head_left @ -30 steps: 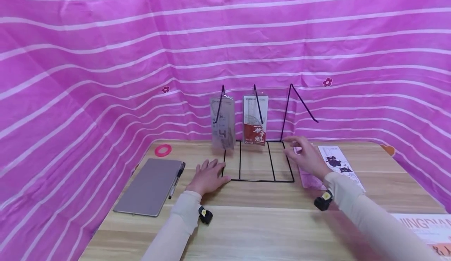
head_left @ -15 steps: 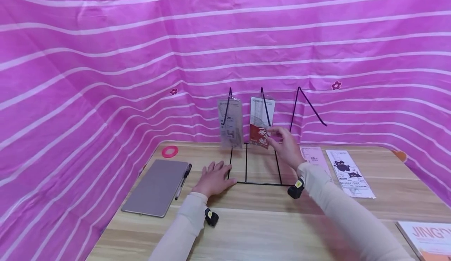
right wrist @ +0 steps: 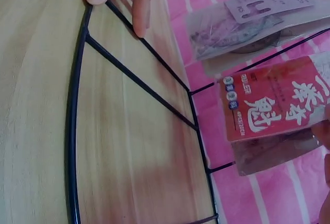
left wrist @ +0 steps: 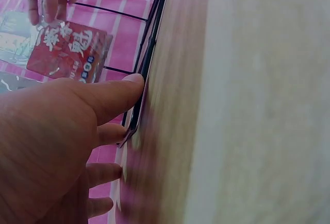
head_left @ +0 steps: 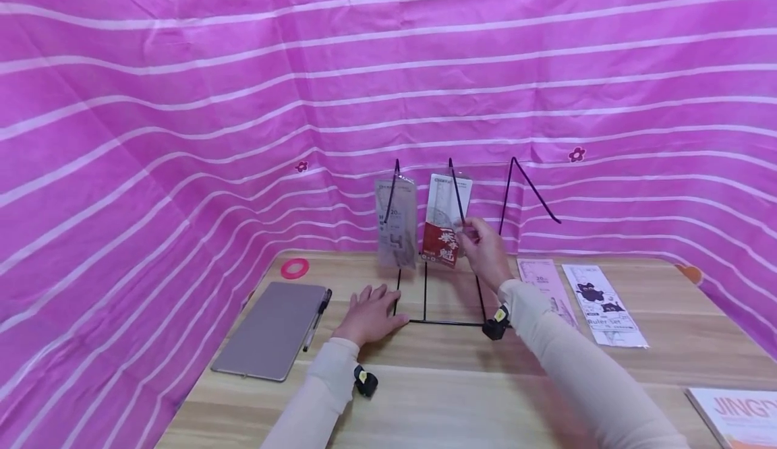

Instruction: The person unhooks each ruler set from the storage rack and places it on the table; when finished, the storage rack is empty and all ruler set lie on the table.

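Observation:
A black wire display rack (head_left: pixel 446 322) stands on the wooden table, with hooks rising at its back. On the middle hook hangs a red-and-white ruler set packet (head_left: pixel 438 238), slightly tilted. My right hand (head_left: pixel 487 253) pinches this packet's right edge low down; in the right wrist view only bits of the fingers show beside the packet (right wrist: pixel 268 103). My left hand (head_left: pixel 369 317) rests at the rack's front left corner, fingers spread and thumb on the wire (left wrist: pixel 149 54). A greyish ruler packet (head_left: pixel 396 236) hangs on the left hook. The right hook (head_left: pixel 536 190) carries nothing.
Right of the rack lie a pink packet (head_left: pixel 540 277) and a white ruler set packet with black cats (head_left: pixel 610 321). On the left are a grey notebook (head_left: pixel 270 331), a pen (head_left: pixel 317 322) and a pink ring (head_left: pixel 285 271). A book (head_left: pixel 743 414) lies front right; striped cloth hangs behind.
My right hand has moved left from the rack's right rear corner to the red-and-white packet, which now hangs tilted. My left hand keeps its place on the rack. The head view has shifted slightly.

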`<state>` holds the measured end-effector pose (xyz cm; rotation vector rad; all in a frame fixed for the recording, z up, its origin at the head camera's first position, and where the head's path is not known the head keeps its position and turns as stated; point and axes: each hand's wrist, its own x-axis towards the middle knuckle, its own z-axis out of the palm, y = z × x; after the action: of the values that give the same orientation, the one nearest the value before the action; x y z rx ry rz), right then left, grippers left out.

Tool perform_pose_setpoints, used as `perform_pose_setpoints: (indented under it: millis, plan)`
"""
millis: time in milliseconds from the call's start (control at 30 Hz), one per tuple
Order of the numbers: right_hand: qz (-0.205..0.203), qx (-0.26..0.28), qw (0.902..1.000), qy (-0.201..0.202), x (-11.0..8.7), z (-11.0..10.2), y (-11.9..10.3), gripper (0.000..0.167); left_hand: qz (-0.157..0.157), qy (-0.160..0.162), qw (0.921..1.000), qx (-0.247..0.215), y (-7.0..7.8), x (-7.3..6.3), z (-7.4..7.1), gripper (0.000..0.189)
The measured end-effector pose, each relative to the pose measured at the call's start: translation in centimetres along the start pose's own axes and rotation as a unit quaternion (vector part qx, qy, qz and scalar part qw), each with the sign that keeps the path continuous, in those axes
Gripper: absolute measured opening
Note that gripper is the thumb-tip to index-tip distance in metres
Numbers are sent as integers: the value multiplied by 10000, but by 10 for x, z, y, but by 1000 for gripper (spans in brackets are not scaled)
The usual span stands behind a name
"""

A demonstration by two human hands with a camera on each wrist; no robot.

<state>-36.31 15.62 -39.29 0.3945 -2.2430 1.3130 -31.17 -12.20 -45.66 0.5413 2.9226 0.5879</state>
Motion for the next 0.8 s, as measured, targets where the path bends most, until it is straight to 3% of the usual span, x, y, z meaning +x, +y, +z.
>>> perform_pose_setpoints:
  millis: [100,300,533,800]
  plan:
    - [-150,-118,9997,-122,-9,-6,-4,30,10,-13,10000,-29,0,-2,4,71]
    - [-44,-343,9990,-271,-35,-30,-25,32,-11,40,10000,-32,0,-3,1,70]
    - [-4,-661,9968,-455,-79,-61,-45,30,43,-2,10000,66,1,1,1,70]
    - [0,-759,9945,-724,-122,-83,-71,29,-7,-1,10000,98,-2,-1,0,70]
